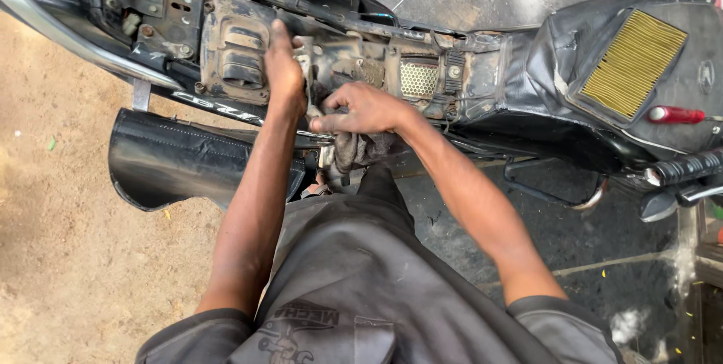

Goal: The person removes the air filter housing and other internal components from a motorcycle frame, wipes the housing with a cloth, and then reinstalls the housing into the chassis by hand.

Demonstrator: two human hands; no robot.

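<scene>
I look down on a motorcycle with its seat taken off, so the dirty frame [361,51] lies bare. My left hand [284,70] rests flat on the frame beside a grimy grey plastic housing [237,47], fingers stretched out. My right hand [361,108] is closed on a dirty grey rag [354,149] at the near side of the frame, just below a small metal mesh screen [419,79]. The rag hangs down from my fingers against the bike's side.
The removed black seat [181,157] lies on the sandy ground at the left. A yellow pleated air filter [634,62] rests on the black tank cover at the right, next to a red-handled tool [675,114] and the handlebar grip [689,166].
</scene>
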